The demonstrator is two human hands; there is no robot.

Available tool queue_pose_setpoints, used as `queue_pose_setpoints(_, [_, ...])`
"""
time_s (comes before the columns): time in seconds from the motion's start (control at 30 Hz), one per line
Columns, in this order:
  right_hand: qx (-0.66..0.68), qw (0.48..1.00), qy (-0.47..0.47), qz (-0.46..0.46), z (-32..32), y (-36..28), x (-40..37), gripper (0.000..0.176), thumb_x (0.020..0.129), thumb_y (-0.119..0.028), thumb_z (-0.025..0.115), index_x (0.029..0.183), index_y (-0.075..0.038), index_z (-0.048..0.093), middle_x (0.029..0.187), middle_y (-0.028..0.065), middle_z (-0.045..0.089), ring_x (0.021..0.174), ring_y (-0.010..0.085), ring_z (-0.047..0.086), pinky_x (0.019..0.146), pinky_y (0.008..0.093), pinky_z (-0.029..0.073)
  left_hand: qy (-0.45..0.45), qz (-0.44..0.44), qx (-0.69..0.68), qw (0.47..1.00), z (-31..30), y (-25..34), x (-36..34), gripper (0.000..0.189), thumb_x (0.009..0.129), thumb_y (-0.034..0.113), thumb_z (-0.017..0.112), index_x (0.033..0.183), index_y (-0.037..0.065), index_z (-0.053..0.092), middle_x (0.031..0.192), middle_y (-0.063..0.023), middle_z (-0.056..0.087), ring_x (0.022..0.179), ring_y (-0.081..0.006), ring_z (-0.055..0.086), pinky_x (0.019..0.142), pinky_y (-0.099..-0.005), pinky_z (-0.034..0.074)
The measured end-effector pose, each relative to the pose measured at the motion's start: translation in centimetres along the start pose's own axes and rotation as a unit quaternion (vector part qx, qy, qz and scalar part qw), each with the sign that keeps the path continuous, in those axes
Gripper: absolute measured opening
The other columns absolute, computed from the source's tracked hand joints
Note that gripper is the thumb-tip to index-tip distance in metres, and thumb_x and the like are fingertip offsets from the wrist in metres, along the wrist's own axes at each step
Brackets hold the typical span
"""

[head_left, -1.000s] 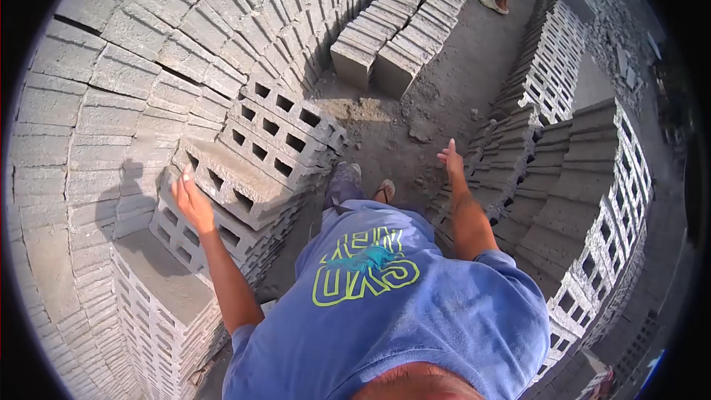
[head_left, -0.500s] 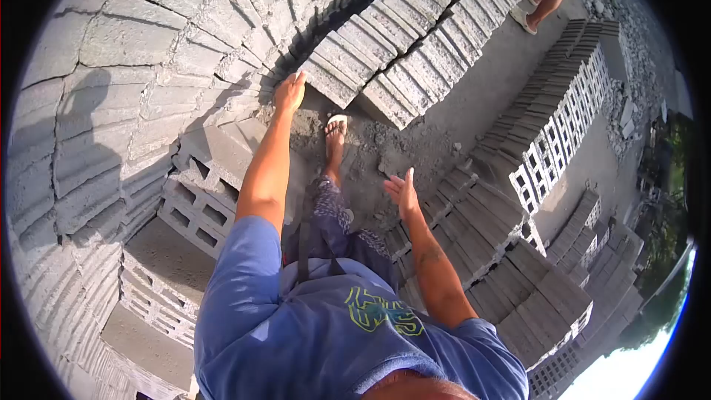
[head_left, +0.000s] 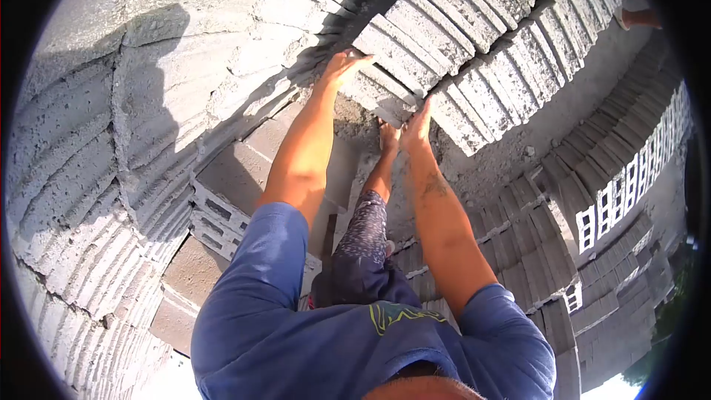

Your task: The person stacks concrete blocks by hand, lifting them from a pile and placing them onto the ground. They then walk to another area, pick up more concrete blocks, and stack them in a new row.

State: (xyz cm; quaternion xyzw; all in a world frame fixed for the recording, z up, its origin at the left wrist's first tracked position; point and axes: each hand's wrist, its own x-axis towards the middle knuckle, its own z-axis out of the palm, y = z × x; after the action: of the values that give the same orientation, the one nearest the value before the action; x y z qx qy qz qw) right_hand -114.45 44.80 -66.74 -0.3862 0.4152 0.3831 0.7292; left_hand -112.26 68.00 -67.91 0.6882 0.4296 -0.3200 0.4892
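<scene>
At the near end of a long row of grey concrete blocks (head_left: 426, 26), the last concrete block (head_left: 379, 96) stands on edge, a narrow dark gap parting it from its neighbour. My left hand (head_left: 346, 67) grips its left end, with the thumb over the top edge. My right hand (head_left: 416, 126) presses on its right end, fingers pointing up; the fingertips on the far side are partly hidden. A second row of concrete blocks (head_left: 511, 81) runs alongside, just right of my right hand. My sandaled foot (head_left: 389, 137) is on the ground right below the block.
A high wall of stacked blocks (head_left: 178, 67) rises on the left. More hollow blocks (head_left: 215, 215) are piled by my left elbow. Stacked blocks (head_left: 518, 237) stand to my right, with a longer hollow-block row (head_left: 622, 178) beyond. Another person's foot (head_left: 635, 13) shows at upper right.
My right hand has moved from open air to the right end of the last block. My left hand stays at its left end. I lean closer, and a gap now shows behind that block.
</scene>
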Motion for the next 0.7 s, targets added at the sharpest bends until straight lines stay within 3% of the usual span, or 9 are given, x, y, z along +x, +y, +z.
queue_pose_setpoints(0.07, [-0.179, 0.98, 0.09, -0.018, 2.0, -2.3, -4.0, 0.092, 0.078, -0.069, 0.05, 0.139, -0.002, 0.034, 0.139, 0.016, 0.04, 0.127, 0.0287, 0.038, 0.105, 0.0423, 0.027, 0.045, -0.012, 0.025, 0.999, 0.8, 0.0, -4.8, 0.078, 0.074, 0.045, 0.069, 0.128, -0.005, 0.044, 0.099, -0.0162, 0.066, 0.089, -0.0234, 0.063, 0.077, -0.034, 0.05])
queue_pose_setpoints(0.2, [-0.331, 0.938, 0.105, -0.006, -3.1, -1.6, -8.5, 0.091, 0.077, -0.069, 0.05, 0.132, 0.003, 0.043, 0.137, 0.0203, 0.041, 0.126, 0.0306, 0.038, 0.104, 0.0401, 0.027, 0.061, 0.066, -0.331, 0.94, 4.6, -5.9, -14.3, 0.069, 0.075, 0.013, 0.072, 0.131, -0.007, 0.037, 0.1, -0.0196, 0.065, 0.089, -0.0225, 0.064, 0.074, -0.0311, 0.051])
queue_pose_setpoints(0.23, [-0.365, 0.925, 0.107, 0.022, -4.6, -1.3, -10.5, 0.09, 0.079, -0.068, 0.048, 0.133, 0.004, 0.041, 0.137, 0.0194, 0.042, 0.126, 0.0295, 0.039, 0.104, 0.0383, 0.029, 0.115, 0.066, -0.204, 0.97, 6.2, -8.6, -15.4, 0.066, 0.076, 0.011, 0.071, 0.13, -0.006, 0.038, 0.1, -0.0216, 0.065, 0.088, -0.0213, 0.065, 0.073, -0.0311, 0.052])
queue_pose_setpoints(0.27, [-0.387, 0.912, 0.123, 0.054, -6.0, -1.2, -13.0, 0.088, 0.081, -0.067, 0.045, 0.135, 0.002, 0.039, 0.138, 0.0177, 0.041, 0.124, 0.03, 0.041, 0.102, 0.0388, 0.031, 0.108, 0.253, -0.149, 0.95, 7.4, -10.7, -18.3, 0.069, 0.073, 0.025, 0.074, 0.129, -0.002, 0.044, 0.096, -0.0213, 0.066, 0.086, -0.0241, 0.066, 0.073, -0.0322, 0.052])
queue_pose_setpoints(0.3, [-0.297, 0.953, 0.051, 0.023, -6.2, -1.3, -17.2, 0.091, 0.079, -0.07, 0.045, 0.141, -0.005, 0.032, 0.147, 0.0145, 0.027, 0.133, 0.0307, 0.027, 0.107, 0.0436, 0.021, 0.153, 0.094, 0.124, 0.976, 4.9, -3.7, -25.8, 0.079, 0.068, 0.044, 0.075, 0.131, 0.005, 0.046, 0.094, -0.0195, 0.067, 0.083, -0.0282, 0.066, 0.073, -0.0346, 0.052])
queue_pose_setpoints(0.37, [-0.206, 0.974, 0.023, 0.088, -6.5, -1.8, -25.3, 0.093, 0.078, -0.073, 0.042, 0.14, -0.005, 0.033, 0.145, 0.015, 0.03, 0.131, 0.033, 0.031, 0.105, 0.0493, 0.022, 0.107, 0.001, 0.096, 0.99, 5.3, -1.5, -32.6, 0.087, 0.064, 0.052, 0.073, 0.134, 0.011, 0.044, 0.085, -0.0188, 0.066, 0.08, -0.0317, 0.066, 0.07, -0.0398, 0.051])
queue_pose_setpoints(0.53, [-0.049, 0.944, -0.135, 0.298, -11.7, 0.0, -38.1, 0.093, 0.077, -0.075, 0.04, 0.132, 0.0, 0.042, 0.132, 0.0183, 0.047, 0.12, 0.0367, 0.044, 0.103, 0.0534, 0.029, 0.159, 0.237, 0.133, 0.949, 6.8, -3.6, -48.4, 0.069, 0.063, 0.044, 0.074, 0.117, 0.004, 0.056, 0.076, -0.0205, 0.064, 0.072, -0.0355, 0.065, 0.063, -0.0427, 0.051])
queue_pose_setpoints(0.6, [-0.225, 0.951, -0.124, 0.17, -14.6, 4.9, -39.9, 0.063, 0.09, -0.055, 0.041, 0.129, -0.006, 0.047, 0.122, 0.0134, 0.056, 0.103, 0.0314, 0.059, 0.085, 0.0455, 0.049, 0.201, 0.312, 0.118, 0.921, 7.8, -6.2, -54.7, 0.065, 0.061, 0.038, 0.075, 0.111, 0.0, 0.057, 0.073, -0.0218, 0.063, 0.067, -0.0371, 0.062, 0.06, -0.0444, 0.049])
queue_pose_setpoints(0.7, [-0.169, 0.964, -0.159, 0.126, -13.7, 8.9, -48.1, 0.054, 0.093, -0.049, 0.04, 0.129, -0.009, 0.046, 0.119, 0.0111, 0.057, 0.1, 0.0283, 0.06, 0.08, 0.042, 0.051, 0.223, 0.325, 0.145, 0.908, 7.8, -8.3, -65.8, 0.066, 0.062, 0.034, 0.072, 0.115, -0.001, 0.056, 0.074, -0.0175, 0.061, 0.073, -0.034, 0.061, 0.07, -0.042, 0.045])
